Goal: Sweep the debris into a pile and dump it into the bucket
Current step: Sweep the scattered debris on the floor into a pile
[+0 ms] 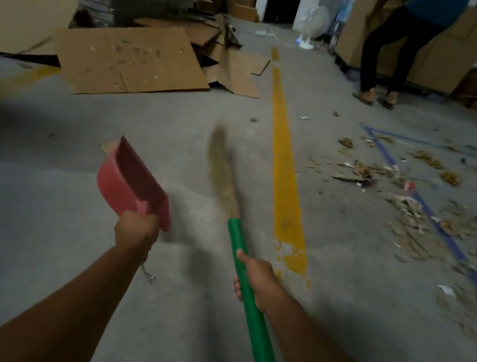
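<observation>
Two tools in hand: clasping red dustpan (136,182) with left grip (135,233), green broom (257,326) with right grip (257,278). Facing loose debris (409,209) well right of right grip. Could scatter it by sweeping too hard; no bucket seen.

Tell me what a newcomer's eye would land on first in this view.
Most striking are the two tools held out in front: the left hand grips a red dustpan, and the right hand grips the green handle of a broom, its bristles blurred. Next come the yellow floor line running up the middle and the scattered debris to its right. Flattened cardboard sheets lie at upper left.
</observation>
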`<state>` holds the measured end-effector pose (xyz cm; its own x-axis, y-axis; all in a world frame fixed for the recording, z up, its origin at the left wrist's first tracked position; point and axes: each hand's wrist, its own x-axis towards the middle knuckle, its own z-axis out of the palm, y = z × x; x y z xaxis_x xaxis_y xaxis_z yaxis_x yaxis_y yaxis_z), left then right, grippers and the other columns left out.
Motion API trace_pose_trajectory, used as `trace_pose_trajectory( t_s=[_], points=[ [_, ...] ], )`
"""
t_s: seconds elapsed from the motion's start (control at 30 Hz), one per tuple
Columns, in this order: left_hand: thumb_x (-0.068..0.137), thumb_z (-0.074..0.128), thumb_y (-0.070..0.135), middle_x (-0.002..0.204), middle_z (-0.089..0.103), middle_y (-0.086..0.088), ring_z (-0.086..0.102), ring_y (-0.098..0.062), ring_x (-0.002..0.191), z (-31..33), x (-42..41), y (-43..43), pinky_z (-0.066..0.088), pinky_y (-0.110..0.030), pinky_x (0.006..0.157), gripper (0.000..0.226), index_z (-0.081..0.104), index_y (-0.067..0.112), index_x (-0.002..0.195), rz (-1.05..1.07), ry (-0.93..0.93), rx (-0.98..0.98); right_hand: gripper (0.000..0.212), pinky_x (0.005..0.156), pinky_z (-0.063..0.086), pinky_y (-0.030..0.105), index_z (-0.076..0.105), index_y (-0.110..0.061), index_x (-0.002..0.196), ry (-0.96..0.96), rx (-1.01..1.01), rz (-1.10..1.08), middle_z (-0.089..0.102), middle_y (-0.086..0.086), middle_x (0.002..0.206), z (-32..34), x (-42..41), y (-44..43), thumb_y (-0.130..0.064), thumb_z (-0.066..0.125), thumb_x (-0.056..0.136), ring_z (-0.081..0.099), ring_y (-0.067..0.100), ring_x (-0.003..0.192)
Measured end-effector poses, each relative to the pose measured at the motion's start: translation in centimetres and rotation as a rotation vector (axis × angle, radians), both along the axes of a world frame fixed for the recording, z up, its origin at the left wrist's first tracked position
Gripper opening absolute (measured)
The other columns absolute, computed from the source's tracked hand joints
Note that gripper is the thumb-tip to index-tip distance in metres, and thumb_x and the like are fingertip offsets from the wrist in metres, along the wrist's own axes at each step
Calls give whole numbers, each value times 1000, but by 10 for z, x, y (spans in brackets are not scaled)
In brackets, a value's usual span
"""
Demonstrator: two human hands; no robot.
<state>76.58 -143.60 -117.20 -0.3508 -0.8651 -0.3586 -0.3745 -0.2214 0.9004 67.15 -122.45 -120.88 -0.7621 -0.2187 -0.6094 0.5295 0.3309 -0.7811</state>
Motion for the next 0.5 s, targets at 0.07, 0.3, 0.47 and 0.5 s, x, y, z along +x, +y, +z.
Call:
trace_pose_trajectory(
  t_s=[0.07, 0.3, 0.47, 0.5],
  points=[
    [81, 52, 40, 89, 66, -22, 65, -35, 73, -5, 6, -3, 53, -39, 62, 51, 62, -6, 101, 5, -37, -1, 39, 39, 40, 20, 56, -3, 79, -187, 32, 104, 53, 11, 55, 1, -3, -1, -38, 62, 96, 48, 19, 40],
    [86, 64, 30, 110, 67, -21, 66, -40, 102, -10, -27, -14, 57, -49, 87, 38, 64, 3, 112, -36, 49, 31, 35, 31, 40, 21, 47, -5, 77, -189, -35, -348, 46, 15, 60, -2, -30, 29, -29, 50, 102, 44, 22, 46],
    [96, 57, 35, 117, 64, -26, 63, -42, 108, 17, -36, -9, 52, -47, 94, 44, 59, -2, 119, -42, 93, 52, 36, 47, 35, 34, 41, -10, 69, 57, 65, -688, 44, 11, 72, 49, -57, 36, -22, 47, 102, 42, 23, 54],
    [94, 59, 35, 116, 65, -25, 63, -42, 106, 14, -37, -14, 53, -48, 92, 43, 60, -1, 116, -31, 91, 55, 34, 48, 35, 35, 44, -8, 71, 85, 78, -717, 46, 11, 74, 57, -62, 33, -23, 50, 101, 43, 23, 55]
  ],
)
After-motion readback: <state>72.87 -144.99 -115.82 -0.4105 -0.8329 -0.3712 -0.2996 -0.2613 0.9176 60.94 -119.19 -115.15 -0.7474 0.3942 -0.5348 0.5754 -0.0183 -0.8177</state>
